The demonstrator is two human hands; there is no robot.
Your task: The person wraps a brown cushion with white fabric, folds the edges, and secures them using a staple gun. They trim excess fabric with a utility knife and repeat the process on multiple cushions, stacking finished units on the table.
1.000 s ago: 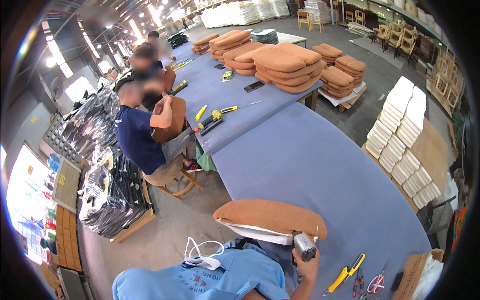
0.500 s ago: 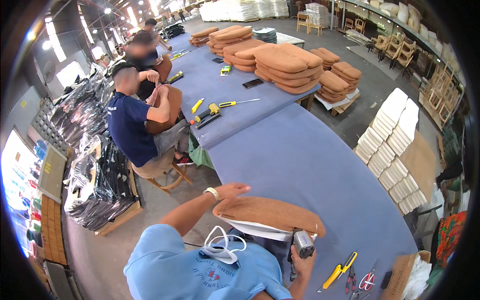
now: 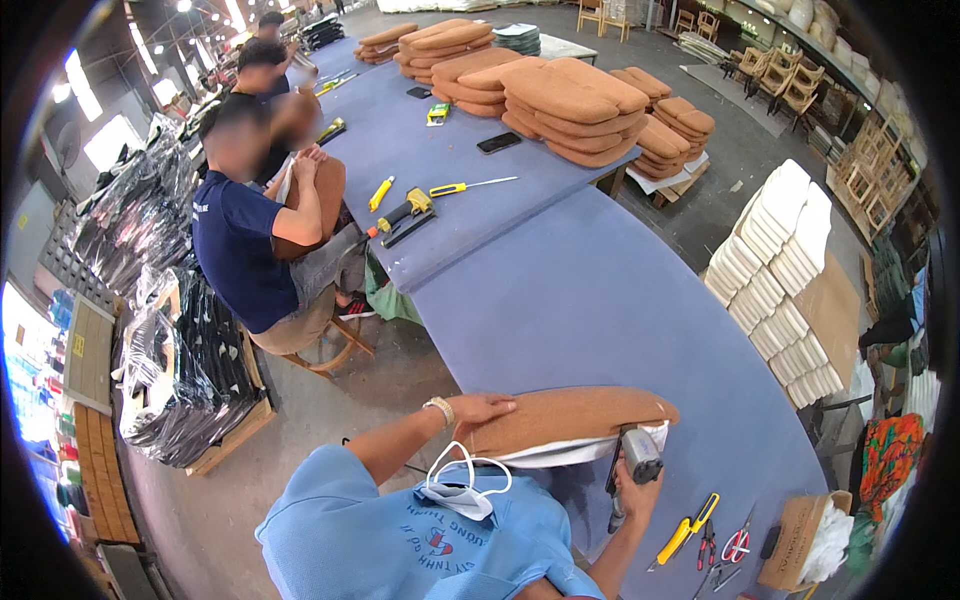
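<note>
A brown upholstered cushion with white material along its lower side stands tilted at the table's near edge, against my body. My left hand lies on its left upper end, fingers stretched out along the fabric. In my right hand is a grey staple gun, fingers wrapped round its handle. The gun's head is up against the cushion's right lower edge, by the white material. Its nose tip is hidden.
On the blue table lie a yellow cutter knife, pliers and red-handled scissors. Beyond are another staple gun and stacked brown cushions. A co-worker sits at the left; a cardboard box is at the right.
My left hand has come down onto the cushion's left end from just above it. The cushion and the staple gun have shifted slightly right and up in view.
</note>
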